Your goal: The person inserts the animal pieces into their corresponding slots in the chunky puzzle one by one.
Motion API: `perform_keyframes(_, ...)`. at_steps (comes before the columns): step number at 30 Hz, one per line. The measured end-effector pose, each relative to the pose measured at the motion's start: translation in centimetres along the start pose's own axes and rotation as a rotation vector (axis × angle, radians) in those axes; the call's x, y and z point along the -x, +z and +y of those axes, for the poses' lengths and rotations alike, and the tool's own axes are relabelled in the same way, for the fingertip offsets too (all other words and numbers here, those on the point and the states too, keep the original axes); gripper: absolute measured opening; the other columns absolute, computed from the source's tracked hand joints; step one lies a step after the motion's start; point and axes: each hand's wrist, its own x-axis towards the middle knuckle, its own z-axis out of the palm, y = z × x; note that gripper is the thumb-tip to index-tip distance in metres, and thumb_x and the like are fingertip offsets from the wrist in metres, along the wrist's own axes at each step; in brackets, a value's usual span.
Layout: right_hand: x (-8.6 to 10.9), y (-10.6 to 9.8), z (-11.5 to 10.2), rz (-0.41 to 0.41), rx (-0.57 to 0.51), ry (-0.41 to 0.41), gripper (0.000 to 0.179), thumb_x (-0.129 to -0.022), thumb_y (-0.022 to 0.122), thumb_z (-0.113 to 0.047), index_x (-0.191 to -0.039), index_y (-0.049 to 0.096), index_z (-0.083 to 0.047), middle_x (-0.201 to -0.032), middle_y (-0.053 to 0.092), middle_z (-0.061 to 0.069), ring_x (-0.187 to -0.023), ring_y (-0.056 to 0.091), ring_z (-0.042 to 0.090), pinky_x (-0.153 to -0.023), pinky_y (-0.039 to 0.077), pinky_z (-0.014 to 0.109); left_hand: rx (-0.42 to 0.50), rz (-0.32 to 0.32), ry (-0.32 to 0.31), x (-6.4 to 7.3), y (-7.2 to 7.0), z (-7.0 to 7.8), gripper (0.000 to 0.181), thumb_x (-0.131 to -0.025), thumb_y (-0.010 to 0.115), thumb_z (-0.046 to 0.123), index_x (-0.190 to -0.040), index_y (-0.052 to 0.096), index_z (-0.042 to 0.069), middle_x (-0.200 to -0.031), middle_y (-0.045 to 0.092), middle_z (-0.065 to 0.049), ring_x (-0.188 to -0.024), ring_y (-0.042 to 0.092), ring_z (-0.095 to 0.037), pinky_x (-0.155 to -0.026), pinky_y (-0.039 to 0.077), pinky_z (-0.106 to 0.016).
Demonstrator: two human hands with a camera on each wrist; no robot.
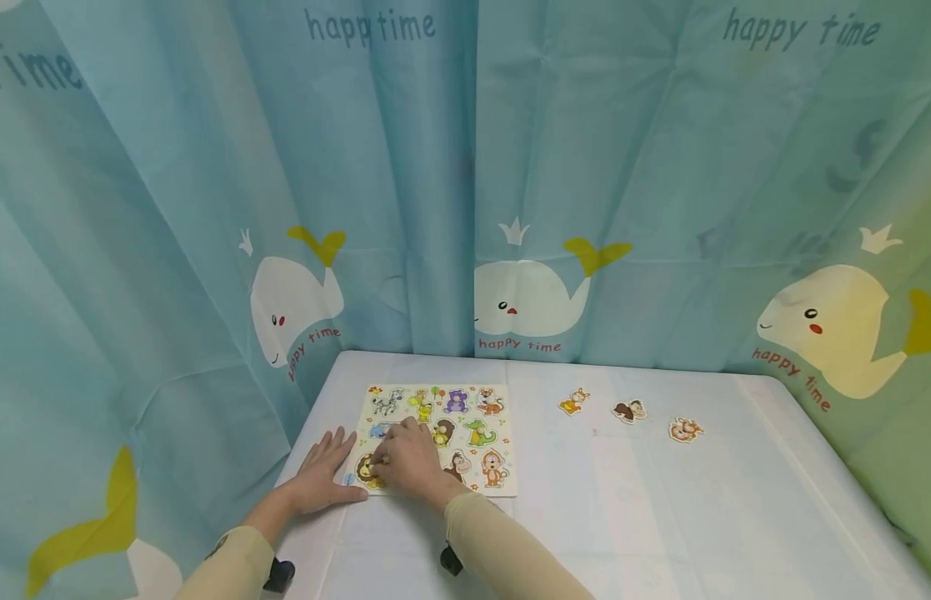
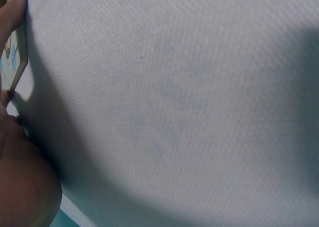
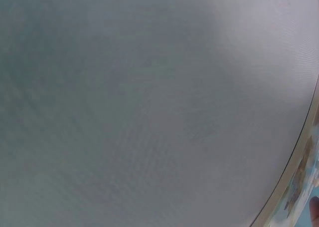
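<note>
A puzzle board (image 1: 437,392) printed with cartoon animals lies on the left part of the table. My right hand (image 1: 414,458) reaches over its lower left, fingers bent down, fingertips pinching at the lion puzzle piece (image 1: 366,472). That hand covers part of the lion and the pictures beside it. My left hand (image 1: 319,477) lies with spread fingers along the board's left edge, thumb at the lower left corner. In the left wrist view, part of the left hand (image 2: 25,182) shows beside the board's edge. Only the board's rim (image 3: 286,179) and a fingertip show in the right wrist view.
To the right of the board lie three loose animal pieces: a kangaroo (image 1: 574,402), a brown monkey (image 1: 629,411) and an orange animal with horns (image 1: 686,430). The white-covered table (image 1: 660,517) meets a blue whale-print curtain (image 1: 420,292) at the back and left.
</note>
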Motion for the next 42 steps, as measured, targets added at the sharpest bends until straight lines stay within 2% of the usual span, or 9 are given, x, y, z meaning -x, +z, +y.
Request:
perform_keyframes(7,0.4,-0.1,0.3,0.002,0.023,-0.046,0.012,-0.092,0.074,-0.033,-0.099,0.083,-0.036,-0.094,0.061,-0.014,-0.088,0.044,0.008,-0.073,0.036,0.024,0.014,-0.007,0.004,0.2,0.0,0.2,0.118,-0.081,0.082,0.054,-0.162,0.016,-0.001,-0.167,0.002,-0.029,-0.153,-0.009,-0.047,-0.123,-0.004,-0.061)
perform_keyframes(13,0.7,-0.7,1.2,-0.041,0.063,-0.105,0.027,-0.092,0.069,-0.027,-0.113,0.079,-0.04,-0.107,0.064,-0.011,-0.097,0.047,0.009,-0.084,0.043,0.027,0.008,-0.01,0.013,0.2,-0.2,0.5,0.116,-0.081,0.082,0.052,-0.162,0.018,-0.001,-0.167,0.002,-0.029,-0.153,-0.009,-0.048,-0.123,-0.005,-0.062)
perform_keyframes(17,0.8,-1.4,2.2,-0.048,0.027,-0.106,0.032,-0.094,0.067,-0.023,-0.121,0.076,-0.038,-0.111,0.066,-0.01,-0.102,0.05,0.011,-0.089,0.046,0.03,0.02,-0.003,0.031,0.2,-0.3,0.4,0.115,-0.081,0.083,0.05,-0.161,0.019,-0.002,-0.166,0.002,-0.031,-0.152,-0.008,-0.05,-0.122,-0.005,-0.063)
perform_keyframes(22,0.8,-2.9,3.5,-0.012,-0.036,-0.076,0.032,-0.095,0.066,-0.022,-0.123,0.076,-0.034,-0.114,0.067,-0.009,-0.105,0.051,0.014,-0.092,0.046,0.033,0.053,0.006,0.049,0.4,-0.3,0.3,0.116,-0.08,0.083,0.05,-0.16,0.02,-0.005,-0.165,0.002,-0.033,-0.151,-0.008,-0.052,-0.121,-0.005,-0.065)
perform_keyframes(36,2.4,-6.3,7.0,0.161,-0.176,-0.069,0.028,-0.098,0.064,-0.021,-0.123,0.077,-0.026,-0.111,0.068,-0.006,-0.111,0.053,0.018,-0.1,0.046,0.04,0.01,0.002,0.043,0.6,-0.4,0.2,0.115,-0.079,0.084,0.05,-0.16,0.022,-0.003,-0.165,0.005,-0.032,-0.151,-0.004,-0.053,-0.121,-0.003,-0.065)
perform_keyframes(42,3.1,-7.3,8.9,0.16,-0.234,-0.009,0.028,-0.098,0.064,-0.021,-0.124,0.077,-0.024,-0.118,0.067,-0.003,-0.117,0.051,0.019,-0.101,0.045,0.044,0.015,0.018,0.045,0.4,-0.2,0.1,0.116,-0.078,0.085,0.051,-0.16,0.023,-0.004,-0.165,0.005,-0.032,-0.151,-0.005,-0.053,-0.121,-0.003,-0.065)
